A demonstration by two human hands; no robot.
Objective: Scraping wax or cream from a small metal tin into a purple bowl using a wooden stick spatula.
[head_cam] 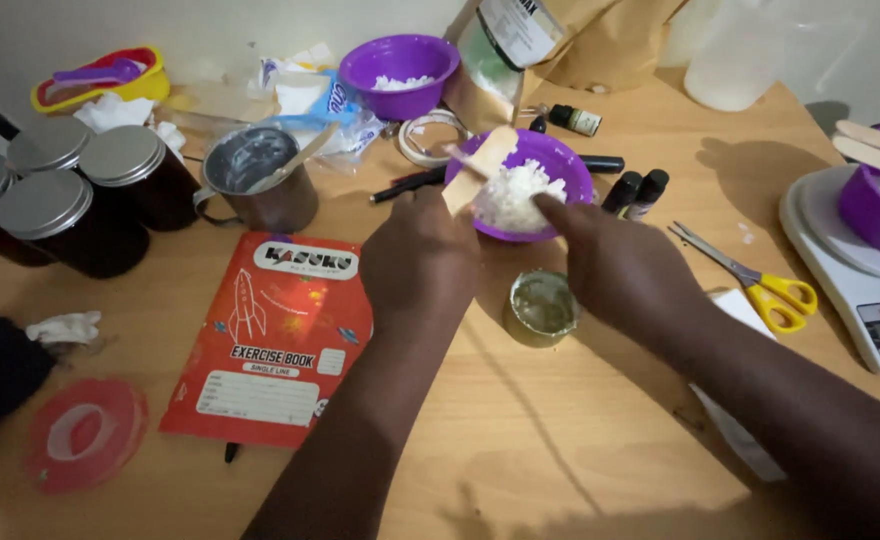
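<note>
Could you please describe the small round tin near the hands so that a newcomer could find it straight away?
On the wooden table, look just below the purple bowl of white flakes. The small tin sits there, between the left hand and right hand, the only open, gold-rimmed container.

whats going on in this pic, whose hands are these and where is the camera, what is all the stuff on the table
One picture, from a camera on a person's head, looking down at their own two bare hands over a wooden table. The left hand holds a flat wooden stick in a purple bowl of white flakes. The right hand touches the bowl's near rim. Below sits a small round tin. Around: an orange exercise book, a metal cup, dark lidded jars, yellow-handled scissors and a white scale.
</note>
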